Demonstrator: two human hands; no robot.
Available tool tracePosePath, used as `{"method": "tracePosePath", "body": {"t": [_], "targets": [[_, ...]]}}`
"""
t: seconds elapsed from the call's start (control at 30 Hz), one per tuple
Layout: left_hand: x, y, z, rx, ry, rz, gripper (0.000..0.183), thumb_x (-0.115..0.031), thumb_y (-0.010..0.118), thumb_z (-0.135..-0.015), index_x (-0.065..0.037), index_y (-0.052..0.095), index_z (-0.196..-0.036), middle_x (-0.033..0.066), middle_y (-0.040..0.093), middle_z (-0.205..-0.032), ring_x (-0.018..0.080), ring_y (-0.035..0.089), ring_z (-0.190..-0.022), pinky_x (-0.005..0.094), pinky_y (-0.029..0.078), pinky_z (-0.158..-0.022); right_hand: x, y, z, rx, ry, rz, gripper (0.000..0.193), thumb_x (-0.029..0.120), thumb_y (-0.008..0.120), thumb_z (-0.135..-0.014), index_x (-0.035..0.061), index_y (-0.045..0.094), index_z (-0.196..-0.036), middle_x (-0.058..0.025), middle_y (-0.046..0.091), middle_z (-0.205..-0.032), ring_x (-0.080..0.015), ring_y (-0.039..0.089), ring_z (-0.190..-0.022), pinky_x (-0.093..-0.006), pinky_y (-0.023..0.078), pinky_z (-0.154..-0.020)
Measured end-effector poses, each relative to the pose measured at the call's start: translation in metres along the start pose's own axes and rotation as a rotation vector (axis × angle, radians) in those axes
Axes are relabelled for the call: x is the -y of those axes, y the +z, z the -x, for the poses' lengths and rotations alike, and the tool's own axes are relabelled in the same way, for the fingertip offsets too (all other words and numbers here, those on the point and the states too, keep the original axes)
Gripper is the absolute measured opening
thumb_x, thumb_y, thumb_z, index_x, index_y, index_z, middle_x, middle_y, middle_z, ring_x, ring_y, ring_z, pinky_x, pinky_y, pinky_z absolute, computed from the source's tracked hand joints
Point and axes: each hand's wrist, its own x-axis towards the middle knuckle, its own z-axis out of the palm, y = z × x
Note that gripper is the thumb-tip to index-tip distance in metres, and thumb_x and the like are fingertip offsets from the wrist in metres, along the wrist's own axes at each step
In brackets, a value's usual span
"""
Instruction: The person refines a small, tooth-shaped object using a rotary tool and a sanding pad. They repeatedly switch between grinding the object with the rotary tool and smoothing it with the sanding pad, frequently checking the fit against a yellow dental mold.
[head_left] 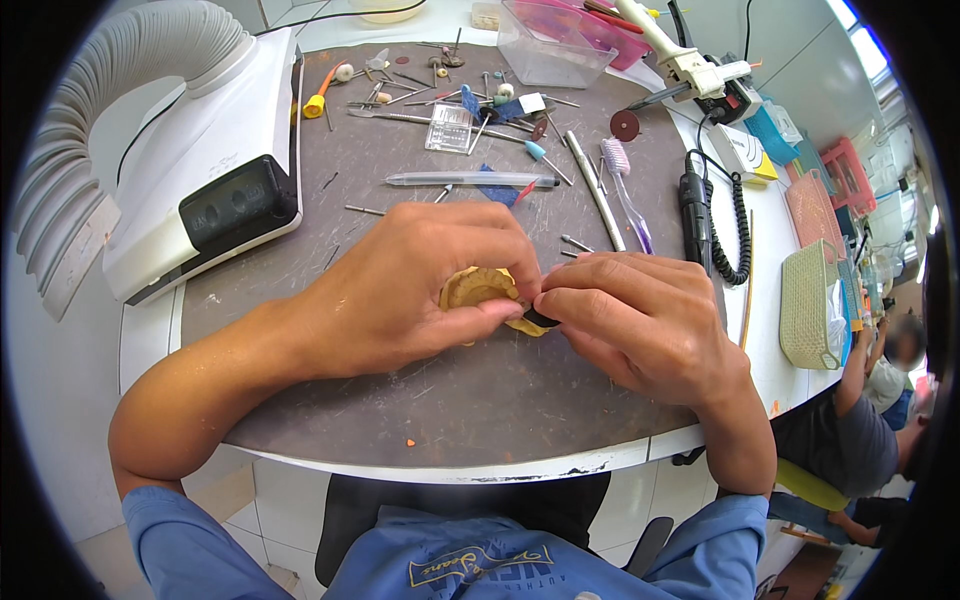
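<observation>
A yellow dental plaster cast [474, 288] is held over the middle of the mat by my left hand [415, 275], thumb in front and fingers curled behind it. The fingers of my right hand [650, 315] pinch a small black piece [541, 318] against the cast's right side. Fingertips hide most of this piece, so its kind does not show. Beyond my hands lie a clear pen-like stick [470, 180] and a metal rod [594, 190]. A toothbrush [622, 180] with pale bristles rests right of the rod.
A white box [215, 150] with a ribbed hose [70, 150] stands at the left. Several burs and discs lie across the back near a clear tub [555, 50]. At the right are a black handpiece [694, 215] with coiled cord and a pale green basket [808, 310]. People sit beyond.
</observation>
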Motion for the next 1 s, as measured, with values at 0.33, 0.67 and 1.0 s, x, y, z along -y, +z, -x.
{"method": "tracePosePath", "body": {"t": [0.33, 0.67, 1.0], "targets": [[0.002, -0.001, 0.000, -0.003, 0.035, -0.005, 0.021, 0.004, 0.080, -0.080, -0.003, 0.075, -0.099, 0.0089, 0.073, -0.108, 0.0252, 0.072, -0.101, 0.0358, 0.057, -0.088, -0.002, 0.013, 0.000, -0.145, -0.037, 0.032, 0.022, 0.007, 0.073, -0.076, 0.0044, 0.072, -0.097, -0.0060, 0.073, -0.090, -0.0212, 0.073, -0.074, -0.0326, 0.060, -0.062], [0.004, 0.001, 0.000, -0.026, 0.061, -0.020, 0.022, 0.004, 0.081, -0.079, -0.004, 0.076, -0.099, 0.0085, 0.074, -0.107, 0.0247, 0.073, -0.098, 0.0354, 0.058, -0.084, -0.003, 0.013, 0.000, -0.148, -0.074, 0.053, 0.016, 0.009, 0.072, -0.077, 0.0021, 0.069, -0.092, -0.0091, 0.076, -0.095, -0.0225, 0.078, -0.083, -0.0335, 0.065, -0.073], [0.006, 0.004, 0.001, -0.047, 0.092, -0.046, 0.023, 0.004, 0.081, -0.078, -0.005, 0.076, -0.099, 0.0078, 0.074, -0.106, 0.0250, 0.073, -0.096, 0.0358, 0.058, -0.083, -0.001, 0.013, 0.000, -0.130, -0.093, 0.095, 0.016, 0.008, 0.072, -0.077, 0.0011, 0.068, -0.090, -0.0112, 0.076, -0.095, -0.0246, 0.079, -0.087, -0.0357, 0.066, -0.080]]}}
